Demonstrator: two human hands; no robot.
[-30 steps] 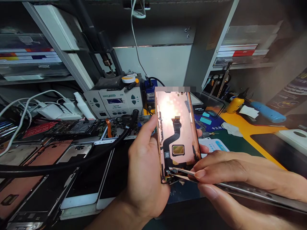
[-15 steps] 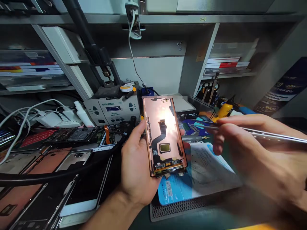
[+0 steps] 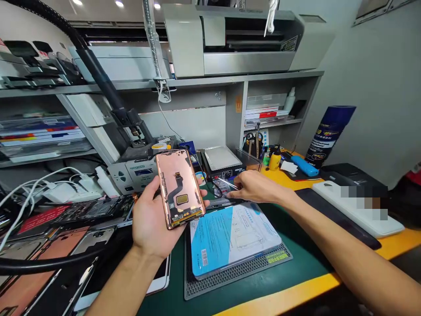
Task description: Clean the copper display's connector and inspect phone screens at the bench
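Note:
In my left hand [image 3: 149,226] rests a phone display assembly [image 3: 189,175], tilted, its copper-coloured back towards me, with a black ribbon cable and a small gold square on it. The thumb and fingers grip its long edges. My right hand [image 3: 255,186] reaches low over the back of the bench, fingers pinched around slim silver tweezers [image 3: 229,183]; part of them is hidden by the hand. Just below both hands lies a blue and white packet [image 3: 213,237] on a grey perforated mat [image 3: 237,277].
Phone parts [image 3: 62,248] cover the left side, crossed by a black hose [image 3: 49,265]. Behind stand a soldering station [image 3: 133,175] and a flat-topped device [image 3: 222,158]. At right are a yellow bottle [image 3: 274,161], a spray can [image 3: 329,136] and a white slab [image 3: 355,208].
My right hand has moved with the tweezers from the right foreground to the back of the bench. The display in my left hand appears lower and further left; the view has widened upward and right.

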